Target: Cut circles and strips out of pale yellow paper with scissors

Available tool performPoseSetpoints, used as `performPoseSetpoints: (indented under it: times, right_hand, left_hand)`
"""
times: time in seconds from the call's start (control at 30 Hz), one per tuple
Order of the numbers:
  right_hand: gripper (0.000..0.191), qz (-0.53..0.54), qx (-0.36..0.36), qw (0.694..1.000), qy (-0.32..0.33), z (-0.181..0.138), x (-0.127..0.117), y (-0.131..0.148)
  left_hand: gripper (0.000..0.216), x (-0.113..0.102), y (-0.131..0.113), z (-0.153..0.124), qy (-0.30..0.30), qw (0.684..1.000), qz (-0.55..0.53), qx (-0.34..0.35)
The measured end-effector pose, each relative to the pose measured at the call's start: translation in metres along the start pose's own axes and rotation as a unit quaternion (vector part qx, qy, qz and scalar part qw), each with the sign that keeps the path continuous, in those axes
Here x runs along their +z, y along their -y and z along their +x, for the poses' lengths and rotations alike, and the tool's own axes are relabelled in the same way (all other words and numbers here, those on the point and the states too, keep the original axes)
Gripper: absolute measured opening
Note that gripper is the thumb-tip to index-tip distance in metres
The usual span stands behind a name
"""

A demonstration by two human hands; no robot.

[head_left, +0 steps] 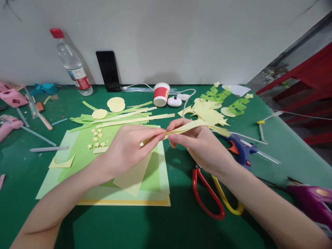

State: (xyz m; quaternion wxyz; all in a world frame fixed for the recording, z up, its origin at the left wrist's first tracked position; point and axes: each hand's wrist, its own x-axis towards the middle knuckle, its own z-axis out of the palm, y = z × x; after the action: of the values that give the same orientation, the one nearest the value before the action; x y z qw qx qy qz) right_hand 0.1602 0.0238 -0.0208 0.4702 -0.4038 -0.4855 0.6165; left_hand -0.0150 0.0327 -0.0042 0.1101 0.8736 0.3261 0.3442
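Note:
My left hand (129, 147) and my right hand (199, 143) meet over the middle of the green table (181, 224), and both pinch one thin pale yellow paper strip (189, 127). The strip runs from my left fingertips up and to the right, past my right hand. Below my hands lies a stack of light green and yellow paper sheets (85, 155). Several tiny folded paper stars (97, 138) sit on the green sheet, left of my left hand. More long yellow and green strips (124, 117) lie behind the sheets.
Red-and-yellow-handled scissors (215, 204) lie under my right wrist, with a blue glue gun (242, 150) to their right. At the back stand a water bottle (72, 64), a black phone (108, 71), a red and white cup (160, 94) and green and yellow cutouts (215, 103). Pink pieces (11, 98) lie far left.

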Motion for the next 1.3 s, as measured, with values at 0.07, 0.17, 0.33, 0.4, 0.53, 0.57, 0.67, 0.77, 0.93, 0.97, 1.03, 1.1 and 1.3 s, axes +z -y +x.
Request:
performPoseSetpoints:
  times: [0.07, 0.17, 0.33, 0.4, 0.53, 0.57, 0.67, 0.77, 0.93, 0.97, 1.03, 1.1, 1.3]
  right_hand:
    - [0.01, 0.004, 0.005, 1.0, -0.009, 0.0, 0.0, -0.001]
    - [0.008, 0.02, 0.013, 1.0, -0.018, 0.002, -0.002, -0.002]
    - [0.012, 0.064, 0.008, 0.995, -0.071, 0.007, -0.008, 0.0]
    - [0.01, 0.07, -0.001, 0.992, -0.102, 0.01, -0.013, 0.004]
    - [0.011, 0.067, -0.026, 0.985, -0.154, 0.015, -0.03, 0.017]
    - [0.013, 0.068, -0.036, 0.982, -0.17, 0.017, -0.036, 0.02]
    - [0.016, 0.073, -0.061, 0.974, -0.205, 0.02, -0.052, 0.027]
    - [0.018, 0.038, -0.081, 0.974, -0.21, 0.02, -0.053, 0.026]
    - [0.009, -0.035, -0.068, 0.982, -0.175, 0.009, -0.019, 0.005]
    - [0.01, -0.036, -0.058, 0.986, -0.152, 0.005, -0.011, 0.0]
    - [0.01, -0.014, -0.039, 0.994, -0.098, -0.002, 0.0, -0.006]
    - [0.011, 0.017, -0.016, 0.998, -0.05, -0.009, 0.006, -0.007]
    - [0.023, 0.05, 0.035, 0.998, 0.023, -0.019, 0.008, 0.0]
  left_hand:
    - [0.013, 0.0, -0.001, 0.0, 0.011, 1.0, -0.012, -0.023]
    - [0.017, -0.003, -0.003, 0.002, 0.032, 0.993, -0.047, -0.105]
    - [0.014, -0.012, -0.006, 0.005, 0.048, 0.977, -0.108, -0.177]
    - [0.011, -0.016, -0.005, 0.006, 0.041, 0.976, -0.114, -0.182]
    - [0.009, -0.028, -0.002, 0.007, -0.002, 0.979, -0.088, -0.186]
    - [0.009, -0.031, 0.0, 0.007, -0.014, 0.979, -0.074, -0.188]
    - [0.013, -0.041, 0.006, 0.007, -0.023, 0.981, -0.023, -0.193]
    - [0.022, -0.043, 0.014, 0.007, -0.034, 0.984, 0.088, -0.153]
    - [0.021, -0.017, 0.01, 0.002, -0.092, 0.978, 0.17, 0.079]
    - [0.02, -0.01, 0.007, 0.001, -0.082, 0.975, 0.174, 0.115]
    - [0.019, 0.0, 0.002, -0.002, -0.074, 0.969, 0.185, 0.145]
    - [0.018, 0.005, 0.0, -0.003, -0.074, 0.968, 0.185, 0.15]
    - [0.016, 0.0, 0.001, 0.0, -0.082, 0.973, 0.173, 0.132]
